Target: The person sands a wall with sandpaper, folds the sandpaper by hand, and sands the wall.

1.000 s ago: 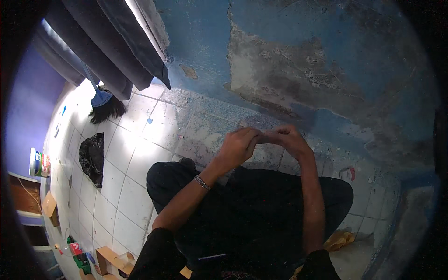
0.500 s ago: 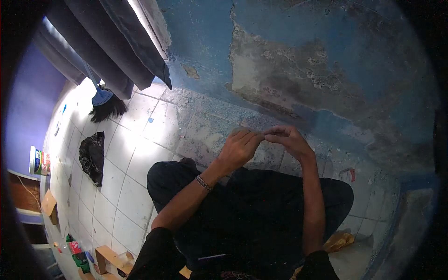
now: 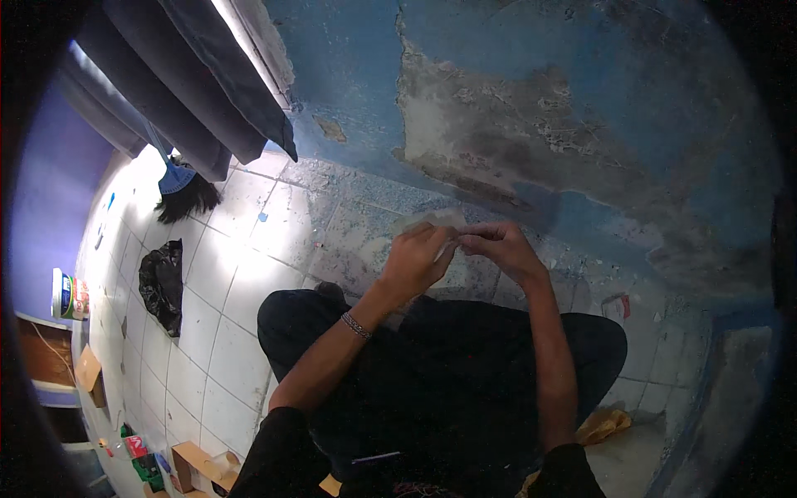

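Above my crossed legs, my left hand (image 3: pixel 422 259) and my right hand (image 3: pixel 503 251) meet at the fingertips, in front of the blue peeling wall. Both are closed in a pinch. A small, thin whitish piece (image 3: pixel 446 249) shows at the fingers of my left hand; its kind is too small to make out. Whatever lies between my right thumb and forefinger is hidden. A bracelet (image 3: pixel 355 325) circles my left wrist. Beneath the hands, the tiled floor (image 3: pixel 353 249) is strewn with bluish paint flakes and dust.
Ahead stands the wall (image 3: pixel 498 124), its plaster bare in patches. At left are a broom (image 3: pixel 184 187) under dark curtains (image 3: pixel 191 79), a black plastic bag (image 3: pixel 163 286), a white tub (image 3: pixel 68 295) and an open cardboard box (image 3: pixel 195 469). A small red-and-white packet (image 3: pixel 617 307) lies right of my knee.
Both hands have shifted slightly left, still together at the fingertips. My left hand has turned a little, and the whitish piece shows more plainly. The whole view has moved slightly.
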`<action>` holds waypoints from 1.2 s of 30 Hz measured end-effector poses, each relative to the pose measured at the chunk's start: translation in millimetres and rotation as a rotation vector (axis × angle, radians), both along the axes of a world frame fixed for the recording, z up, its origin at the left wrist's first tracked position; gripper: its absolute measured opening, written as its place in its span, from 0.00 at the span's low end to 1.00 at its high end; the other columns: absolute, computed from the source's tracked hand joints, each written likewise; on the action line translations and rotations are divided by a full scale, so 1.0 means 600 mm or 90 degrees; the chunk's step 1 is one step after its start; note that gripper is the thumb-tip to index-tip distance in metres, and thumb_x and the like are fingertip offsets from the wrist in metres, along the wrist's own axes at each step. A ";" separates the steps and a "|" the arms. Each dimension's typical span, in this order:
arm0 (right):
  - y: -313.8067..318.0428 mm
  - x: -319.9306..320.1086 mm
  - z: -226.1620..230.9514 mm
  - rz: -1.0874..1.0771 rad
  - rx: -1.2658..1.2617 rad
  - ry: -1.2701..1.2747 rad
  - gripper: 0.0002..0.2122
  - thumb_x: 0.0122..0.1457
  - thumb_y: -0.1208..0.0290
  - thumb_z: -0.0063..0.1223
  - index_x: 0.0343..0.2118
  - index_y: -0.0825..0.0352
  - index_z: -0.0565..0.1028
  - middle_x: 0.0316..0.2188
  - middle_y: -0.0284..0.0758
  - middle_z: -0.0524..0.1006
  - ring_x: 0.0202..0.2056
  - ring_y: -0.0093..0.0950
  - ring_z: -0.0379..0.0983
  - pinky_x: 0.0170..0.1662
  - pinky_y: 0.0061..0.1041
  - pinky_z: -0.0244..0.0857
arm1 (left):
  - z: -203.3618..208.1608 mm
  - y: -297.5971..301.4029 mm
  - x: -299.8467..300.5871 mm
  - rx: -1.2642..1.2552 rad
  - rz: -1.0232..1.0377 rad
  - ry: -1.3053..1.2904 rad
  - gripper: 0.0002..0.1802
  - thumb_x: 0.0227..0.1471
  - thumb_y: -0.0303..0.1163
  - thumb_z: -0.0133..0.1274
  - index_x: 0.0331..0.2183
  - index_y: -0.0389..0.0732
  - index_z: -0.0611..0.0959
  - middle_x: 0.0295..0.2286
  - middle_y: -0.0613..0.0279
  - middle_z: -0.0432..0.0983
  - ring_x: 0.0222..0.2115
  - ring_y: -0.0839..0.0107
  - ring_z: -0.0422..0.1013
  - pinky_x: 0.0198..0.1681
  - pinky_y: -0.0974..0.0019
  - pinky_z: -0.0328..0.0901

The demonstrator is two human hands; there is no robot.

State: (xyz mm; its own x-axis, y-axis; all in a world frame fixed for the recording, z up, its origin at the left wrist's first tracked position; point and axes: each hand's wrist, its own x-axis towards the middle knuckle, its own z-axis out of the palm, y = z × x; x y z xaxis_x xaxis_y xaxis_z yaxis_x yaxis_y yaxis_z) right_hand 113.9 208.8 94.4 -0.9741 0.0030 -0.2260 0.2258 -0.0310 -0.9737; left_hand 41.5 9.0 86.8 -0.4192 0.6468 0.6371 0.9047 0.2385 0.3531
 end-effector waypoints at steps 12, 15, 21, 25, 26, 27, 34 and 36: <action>0.010 -0.002 0.000 0.003 0.046 0.057 0.17 0.55 0.69 0.63 0.45 0.73 0.78 0.39 0.40 0.80 0.40 0.27 0.77 0.47 0.28 0.71 | -0.002 0.007 -0.014 0.009 -0.061 -0.294 0.16 0.54 0.32 0.55 0.44 0.37 0.77 0.47 0.49 0.71 0.50 0.50 0.66 0.55 0.54 0.60; 0.008 -0.003 0.001 0.020 0.066 0.058 0.14 0.56 0.70 0.62 0.43 0.71 0.79 0.38 0.39 0.80 0.41 0.27 0.77 0.48 0.28 0.71 | -0.004 0.004 -0.020 0.009 -0.049 -0.272 0.17 0.58 0.36 0.51 0.46 0.38 0.76 0.48 0.49 0.71 0.49 0.50 0.66 0.54 0.55 0.61; -0.002 0.000 0.016 0.027 0.086 0.089 0.12 0.56 0.73 0.61 0.42 0.72 0.79 0.37 0.39 0.81 0.39 0.27 0.78 0.47 0.28 0.72 | -0.001 0.001 -0.013 -0.076 -0.123 -0.629 0.24 0.64 0.42 0.44 0.57 0.40 0.69 0.55 0.49 0.65 0.55 0.54 0.63 0.55 0.55 0.62; -0.002 0.003 0.018 0.026 0.048 0.082 0.12 0.56 0.72 0.61 0.42 0.71 0.79 0.37 0.39 0.81 0.40 0.27 0.78 0.46 0.28 0.72 | -0.010 -0.007 -0.025 -0.074 -0.194 -0.651 0.27 0.63 0.44 0.45 0.60 0.43 0.66 0.58 0.51 0.60 0.59 0.57 0.58 0.58 0.54 0.59; -0.001 0.003 0.021 0.032 0.042 0.075 0.12 0.56 0.71 0.61 0.42 0.71 0.79 0.37 0.39 0.81 0.40 0.27 0.78 0.46 0.28 0.71 | -0.010 -0.006 -0.027 -0.098 -0.205 -0.654 0.28 0.63 0.45 0.46 0.60 0.44 0.65 0.60 0.53 0.59 0.61 0.57 0.56 0.60 0.53 0.57; 0.001 0.004 0.025 0.032 0.042 0.076 0.12 0.56 0.71 0.61 0.42 0.71 0.79 0.37 0.39 0.81 0.40 0.27 0.78 0.46 0.28 0.71 | -0.010 -0.006 -0.027 -0.098 -0.205 -0.653 0.28 0.63 0.45 0.46 0.60 0.44 0.65 0.60 0.53 0.59 0.61 0.57 0.56 0.60 0.53 0.57; 0.004 0.009 0.028 0.074 -0.060 0.055 0.15 0.58 0.72 0.59 0.47 0.70 0.75 0.38 0.40 0.79 0.40 0.28 0.77 0.46 0.28 0.72 | 0.002 -0.007 -0.031 -0.085 -0.228 -0.642 0.29 0.57 0.42 0.56 0.56 0.42 0.72 0.55 0.52 0.64 0.55 0.58 0.63 0.54 0.56 0.64; 0.004 0.009 0.029 0.066 -0.054 0.029 0.16 0.58 0.72 0.59 0.48 0.70 0.73 0.38 0.41 0.79 0.39 0.28 0.77 0.45 0.27 0.72 | 0.000 -0.005 -0.028 -0.059 -0.210 -0.598 0.29 0.54 0.42 0.59 0.55 0.40 0.74 0.54 0.52 0.65 0.53 0.58 0.65 0.52 0.57 0.65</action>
State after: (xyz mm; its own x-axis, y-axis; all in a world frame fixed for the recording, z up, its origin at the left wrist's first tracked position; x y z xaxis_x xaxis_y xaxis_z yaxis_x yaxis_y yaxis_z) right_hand 119.4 211.3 111.7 -0.9776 -0.1150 -0.1766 0.1875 -0.0919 -0.9780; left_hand 24.9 6.0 86.7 -0.5174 0.8519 0.0812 0.2942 0.0879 0.9517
